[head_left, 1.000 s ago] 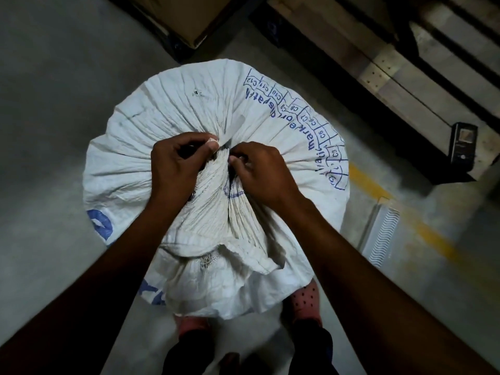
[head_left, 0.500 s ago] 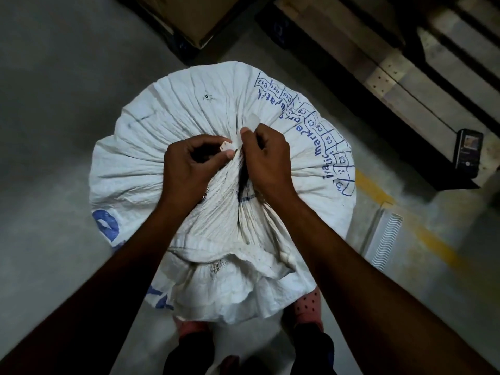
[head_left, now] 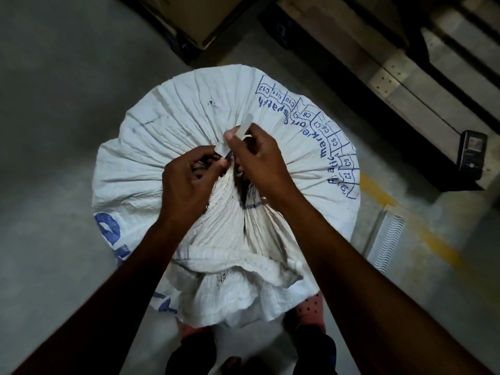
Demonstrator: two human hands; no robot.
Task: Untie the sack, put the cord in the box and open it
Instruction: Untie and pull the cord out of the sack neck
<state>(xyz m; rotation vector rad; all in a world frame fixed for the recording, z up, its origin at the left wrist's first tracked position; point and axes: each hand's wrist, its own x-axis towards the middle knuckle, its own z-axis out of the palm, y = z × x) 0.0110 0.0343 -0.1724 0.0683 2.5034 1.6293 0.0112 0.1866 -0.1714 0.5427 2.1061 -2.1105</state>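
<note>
A full white woven sack (head_left: 173,131) with blue print stands on the floor below me, its mouth gathered into pleats at the centre. A pale flat cord (head_left: 244,125) sticks up from the gathered neck. My right hand (head_left: 257,158) pinches that cord between thumb and fingers and holds it raised. My left hand (head_left: 189,182) grips the bunched neck of the sack just left of the knot, fingers curled around dark strands there. The knot itself is mostly hidden by my fingers. The loose sack mouth (head_left: 238,282) flops toward me.
A cardboard box (head_left: 189,20) stands on a dark base at the top, beyond the sack. A wooden pallet (head_left: 392,77) fills the upper right, with a small black device (head_left: 472,154) on its edge. A yellow floor line (head_left: 433,239) and a white ridged piece (head_left: 387,239) lie to the right.
My right hand has moved up past the neck and drawn the pale cord end higher. My left hand has kept its hold on the gathered neck.
</note>
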